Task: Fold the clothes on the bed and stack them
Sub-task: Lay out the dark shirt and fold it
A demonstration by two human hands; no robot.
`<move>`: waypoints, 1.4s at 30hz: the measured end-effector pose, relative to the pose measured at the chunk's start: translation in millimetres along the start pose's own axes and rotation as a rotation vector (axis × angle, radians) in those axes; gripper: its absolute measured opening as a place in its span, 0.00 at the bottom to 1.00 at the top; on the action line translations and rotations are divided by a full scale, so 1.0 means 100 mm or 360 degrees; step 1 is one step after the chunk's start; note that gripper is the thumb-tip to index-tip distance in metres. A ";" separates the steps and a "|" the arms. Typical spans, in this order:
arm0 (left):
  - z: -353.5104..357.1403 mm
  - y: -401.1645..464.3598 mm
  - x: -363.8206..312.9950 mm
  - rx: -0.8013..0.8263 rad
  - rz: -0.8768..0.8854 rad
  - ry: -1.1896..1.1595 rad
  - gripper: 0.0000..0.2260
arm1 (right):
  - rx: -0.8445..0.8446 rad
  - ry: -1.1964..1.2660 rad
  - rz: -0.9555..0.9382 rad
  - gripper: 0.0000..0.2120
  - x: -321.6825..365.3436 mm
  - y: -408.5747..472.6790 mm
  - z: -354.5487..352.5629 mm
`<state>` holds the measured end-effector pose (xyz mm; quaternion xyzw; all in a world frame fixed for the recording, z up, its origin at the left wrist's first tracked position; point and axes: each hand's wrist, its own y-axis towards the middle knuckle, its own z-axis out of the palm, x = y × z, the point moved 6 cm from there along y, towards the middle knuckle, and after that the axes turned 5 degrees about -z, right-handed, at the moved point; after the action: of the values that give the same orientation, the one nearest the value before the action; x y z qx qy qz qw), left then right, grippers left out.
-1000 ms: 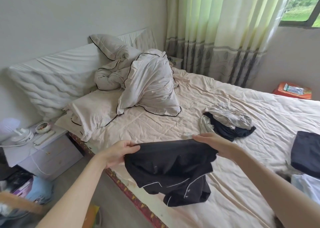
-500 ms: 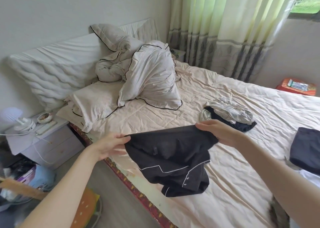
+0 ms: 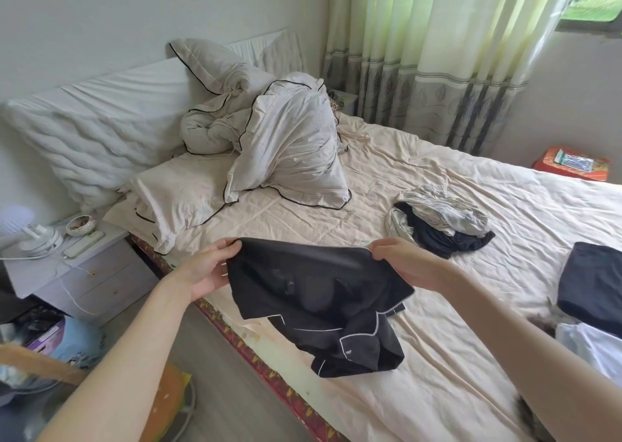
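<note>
I hold a black garment with white piping (image 3: pixel 319 303) stretched between both hands above the near edge of the bed (image 3: pixel 437 391). My left hand (image 3: pixel 208 268) pinches its top left corner and my right hand (image 3: pixel 404 263) grips the top right corner. Its lower part hangs down and rests crumpled on the sheet. A loose heap of grey and black clothes (image 3: pixel 444 219) lies further back on the bed. A folded dark garment (image 3: pixel 595 283) sits at the right edge, with a white garment (image 3: pixel 592 347) just in front of it.
A bunched duvet (image 3: pixel 286 149) and pillows (image 3: pixel 175 199) fill the head of the bed. A white nightstand (image 3: pixel 67 266) with a small fan and bowl stands at the left. Curtains (image 3: pixel 437 54) hang behind the bed, and an orange box (image 3: pixel 572 162) lies beyond its far side.
The black garment has been lowered towards the bed, and more of its lower part now lies on the sheet. Both hands keep their hold on the top edge.
</note>
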<state>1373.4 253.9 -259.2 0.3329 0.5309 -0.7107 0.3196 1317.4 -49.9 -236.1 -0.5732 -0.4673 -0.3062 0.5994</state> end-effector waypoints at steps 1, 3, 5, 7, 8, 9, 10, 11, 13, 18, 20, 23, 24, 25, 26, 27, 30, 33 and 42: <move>-0.02 0.00 -0.03 0.0003 0.0017 0.0004 0.05 | 0.0005 -0.0113 -0.0013 0.12 0.00 -0.01 0.03; -0.02 0.02 -0.06 -0.0013 0.0043 0.0083 0.05 | 0.0028 -0.0354 -0.0029 0.24 0.02 -0.06 0.09; -0.02 0.04 -0.05 -0.0111 0.0078 0.0267 0.05 | -0.0001 -0.0499 -0.0118 0.26 0.08 -0.06 0.10; -0.05 0.05 -0.04 -0.0267 0.0140 0.0576 0.07 | -0.0078 -0.0540 -0.0181 0.22 0.19 -0.05 0.04; -0.07 0.05 -0.03 -0.0346 0.0167 0.0760 0.09 | -0.0105 -0.0531 -0.0183 0.22 0.23 -0.03 0.00; -0.09 0.04 -0.03 -0.0428 0.0191 0.0920 0.13 | -0.0127 -0.0524 -0.0172 0.21 0.27 -0.02 -0.05; -0.11 0.04 -0.02 -0.0491 0.0206 0.1006 0.16 | -0.0153 -0.0509 -0.0151 0.20 0.29 -0.01 -0.09; -0.13 0.04 -0.01 -0.0514 0.0204 0.1013 0.18 | -0.0173 -0.0476 -0.0119 0.17 0.30 0.00 -0.12; -0.09 0.04 0.03 -0.0407 0.0110 0.0734 0.16 | -0.0168 -0.0273 -0.0035 0.10 0.26 0.03 -0.16; 0.10 -0.01 0.04 0.0064 -0.0091 -0.0075 0.09 | 0.0068 0.0512 0.0309 0.10 0.04 0.03 -0.17; 0.13 -0.04 -0.01 0.0124 -0.0076 -0.0002 0.12 | 0.0046 0.0566 0.0220 0.08 0.06 0.03 -0.20; 0.17 -0.07 -0.16 0.0032 0.0032 0.0456 0.11 | 0.0049 0.0401 -0.0098 0.18 0.15 0.04 -0.26; 0.17 -0.08 -0.23 -0.0011 0.0093 0.0610 0.11 | 0.0064 0.0103 -0.0208 0.23 0.19 0.03 -0.26; 0.18 -0.08 -0.29 -0.0035 0.0163 0.0748 0.11 | 0.0060 -0.0326 -0.0294 0.26 0.23 0.01 -0.24; 0.19 -0.08 -0.35 -0.0042 0.0238 0.0887 0.11 | 0.0042 -0.0764 -0.0353 0.28 0.26 0.01 -0.22; 0.20 -0.09 -0.39 -0.0047 0.0313 0.1043 0.12 | 0.0007 -0.1158 -0.0387 0.29 0.27 0.02 -0.20; 0.25 -0.14 -0.44 -0.0018 0.0408 0.1539 0.16 | -0.0159 -0.1851 -0.0463 0.17 0.33 0.07 -0.23; 0.30 -0.18 -0.51 -0.0015 0.0522 0.1871 0.13 | -0.0324 -0.1744 -0.0543 0.08 0.51 0.08 -0.36; 0.36 -0.44 -1.86 -0.0272 0.1032 0.1620 0.09 | -0.0327 -0.0780 -0.0671 0.04 1.74 0.02 -0.67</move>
<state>1439.9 248.1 -76.1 0.7487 0.5438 -0.2836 0.2516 1398.0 -85.7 -72.3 -0.5780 -0.6724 -0.3220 0.3318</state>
